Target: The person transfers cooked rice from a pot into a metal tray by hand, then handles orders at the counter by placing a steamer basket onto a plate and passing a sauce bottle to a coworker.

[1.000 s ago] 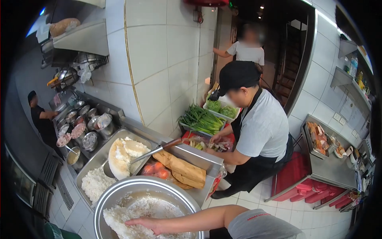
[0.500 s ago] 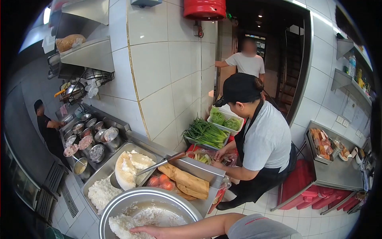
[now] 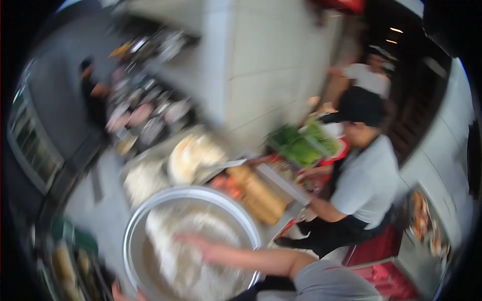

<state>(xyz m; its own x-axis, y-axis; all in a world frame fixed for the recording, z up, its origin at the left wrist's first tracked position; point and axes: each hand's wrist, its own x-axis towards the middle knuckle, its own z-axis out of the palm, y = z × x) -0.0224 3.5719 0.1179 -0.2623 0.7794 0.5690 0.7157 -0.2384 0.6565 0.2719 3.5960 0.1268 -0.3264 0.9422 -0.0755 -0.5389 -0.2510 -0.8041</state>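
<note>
So the rice point(image 3: 161, 241) is inside the big metal pot point(image 3: 191, 192), kind of heaped toward the left and spread thin elsewhere. The person's right hand point(image 3: 193, 244) is down in there, touching it or right above it, fingers pointing left. Way too blurry to tell if it's gripping any. The left hand point(image 3: 126, 292) is just a sliver by the pot's lower left rim, so no telling whether it's holding on.

Progress-wise, looks partway: plenty of rice is already loose in the pot, but it seems uneven. Behind it, the tray point(image 3: 158, 154) holds a loose pile point(image 3: 143, 183) plus a big packed lump point(image 3: 183, 160), apparently not broken up yet, with a long utensil point(image 3: 228, 164) beside it.
</note>
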